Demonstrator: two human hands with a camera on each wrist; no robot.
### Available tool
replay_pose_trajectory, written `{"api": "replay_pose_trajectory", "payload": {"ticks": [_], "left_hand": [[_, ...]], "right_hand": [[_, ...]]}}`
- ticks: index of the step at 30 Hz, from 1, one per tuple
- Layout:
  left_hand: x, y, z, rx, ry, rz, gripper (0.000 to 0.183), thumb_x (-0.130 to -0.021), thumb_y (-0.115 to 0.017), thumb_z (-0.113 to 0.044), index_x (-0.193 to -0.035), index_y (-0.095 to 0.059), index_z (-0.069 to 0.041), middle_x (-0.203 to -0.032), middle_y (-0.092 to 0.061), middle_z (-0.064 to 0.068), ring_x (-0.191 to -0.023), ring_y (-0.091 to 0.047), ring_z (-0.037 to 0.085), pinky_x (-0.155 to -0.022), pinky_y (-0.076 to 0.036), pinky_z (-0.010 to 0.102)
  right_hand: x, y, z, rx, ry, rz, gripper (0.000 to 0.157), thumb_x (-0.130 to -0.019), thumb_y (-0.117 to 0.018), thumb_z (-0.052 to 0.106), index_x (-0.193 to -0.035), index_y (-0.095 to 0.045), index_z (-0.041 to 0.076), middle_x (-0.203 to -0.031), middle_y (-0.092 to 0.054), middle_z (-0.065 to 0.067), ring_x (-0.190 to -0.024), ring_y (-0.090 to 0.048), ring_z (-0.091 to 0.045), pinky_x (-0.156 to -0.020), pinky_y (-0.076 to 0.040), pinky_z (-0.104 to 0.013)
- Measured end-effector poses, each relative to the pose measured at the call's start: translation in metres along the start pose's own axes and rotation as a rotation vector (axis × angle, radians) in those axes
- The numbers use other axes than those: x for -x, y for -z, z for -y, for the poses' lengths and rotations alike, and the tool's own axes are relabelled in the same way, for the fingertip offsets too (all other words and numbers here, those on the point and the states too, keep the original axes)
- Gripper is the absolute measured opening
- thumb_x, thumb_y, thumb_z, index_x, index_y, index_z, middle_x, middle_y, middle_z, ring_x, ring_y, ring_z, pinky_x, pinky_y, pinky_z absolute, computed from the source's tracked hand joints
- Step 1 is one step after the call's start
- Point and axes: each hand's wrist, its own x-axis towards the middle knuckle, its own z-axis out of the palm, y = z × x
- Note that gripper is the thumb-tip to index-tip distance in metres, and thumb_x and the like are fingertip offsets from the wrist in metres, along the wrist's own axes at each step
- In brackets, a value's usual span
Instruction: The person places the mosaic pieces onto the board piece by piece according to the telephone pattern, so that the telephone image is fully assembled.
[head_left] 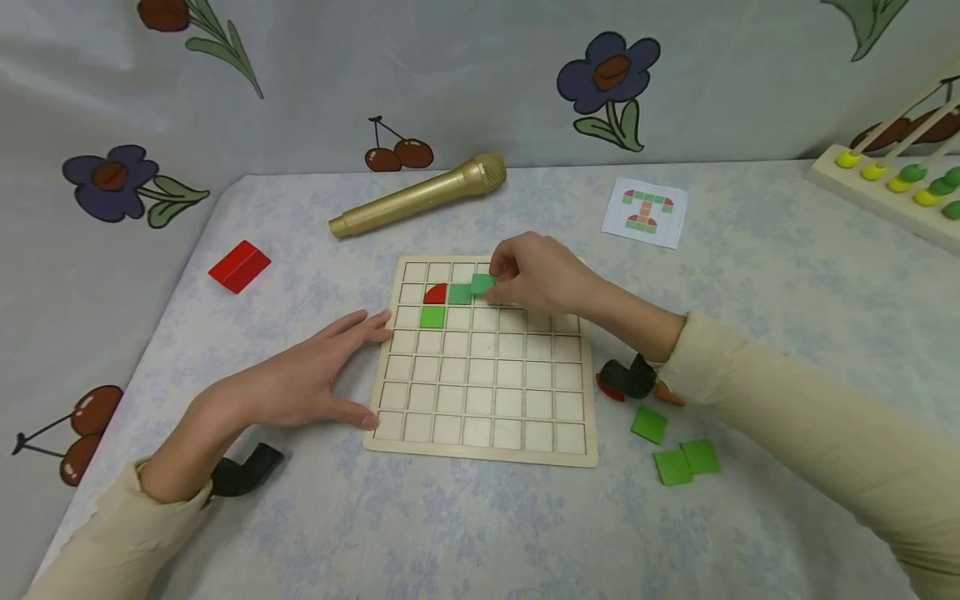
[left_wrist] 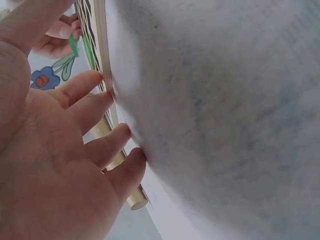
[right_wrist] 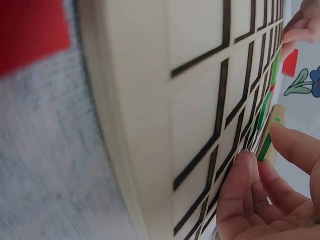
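Note:
A pale wooden grid board (head_left: 480, 375) lies on the table. Near its upper edge my right hand (head_left: 543, 273) pinches a green square tile (head_left: 482, 284), held slightly askew over the second row. Just left of that tile sit another green square (head_left: 460, 294) and a red quarter-round piece (head_left: 435, 293), with a brighter green square (head_left: 432, 317) one row lower. My left hand (head_left: 300, 387) rests against the board's left side, its fingers spread and fingertips touching the edge. In the left wrist view, the left palm (left_wrist: 55, 160) holds nothing.
Loose green tiles (head_left: 675, 467) lie right of the board, near dark wrist straps (head_left: 628, 379) and a partly hidden red piece. Red tiles (head_left: 240, 267) are at left. Behind the board are a gold microphone (head_left: 420, 198), a pattern card (head_left: 645, 213) and a bead abacus (head_left: 892, 196).

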Motion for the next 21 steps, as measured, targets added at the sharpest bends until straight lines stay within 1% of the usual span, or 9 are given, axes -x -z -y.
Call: {"api": "replay_pose_trajectory", "payload": {"ticks": [3,9,16,21], "left_hand": [[0.0013,0.0008,-0.0005,-0.002,0.005,0.000,0.096,-0.075,-0.086,-0.038,-0.152,-0.035,-0.013,-0.163,-0.015,0.003,-0.149,-0.005,0.032,-0.110,-0.026,0.057],[0.0013,0.0017,-0.0009,-0.004,0.002,-0.002,0.095,-0.075,-0.087,-0.039,-0.151,-0.036,-0.013,-0.163,-0.015,0.003,-0.149,-0.006,0.032,-0.111,-0.025,0.057],[0.0004,0.0016,-0.0012,-0.003,0.008,0.003,0.096,-0.075,-0.087,-0.039,-0.151,-0.036,-0.013,-0.163,-0.014,0.003,-0.149,-0.007,0.033,-0.110,-0.025,0.057],[-0.0004,0.0017,-0.0017,-0.005,0.008,0.005,0.097,-0.074,-0.087,-0.039,-0.152,-0.035,-0.013,-0.163,-0.015,0.003,-0.149,-0.007,0.033,-0.110,-0.026,0.057]], "right_hand": [[-0.0020,-0.0010,-0.0008,0.001,0.006,0.004,0.022,-0.086,-0.075,0.014,-0.099,-0.067,-0.001,-0.087,-0.064,-0.010,-0.081,-0.056,-0.024,-0.078,-0.046,-0.037],[-0.0016,-0.0026,-0.0025,0.001,-0.012,0.013,0.020,-0.087,-0.075,0.014,-0.098,-0.066,0.000,-0.085,-0.062,-0.008,-0.080,-0.054,-0.023,-0.076,-0.045,-0.036],[0.0004,-0.0050,-0.0034,0.022,0.009,0.000,0.018,-0.086,-0.075,0.011,-0.097,-0.066,0.000,-0.084,-0.061,-0.008,-0.079,-0.054,-0.023,-0.075,-0.045,-0.036],[0.0013,-0.0059,-0.0044,0.024,0.017,0.001,0.016,-0.084,-0.074,0.010,-0.095,-0.065,0.001,-0.079,-0.058,-0.006,-0.075,-0.053,-0.022,-0.073,-0.044,-0.035]]}}
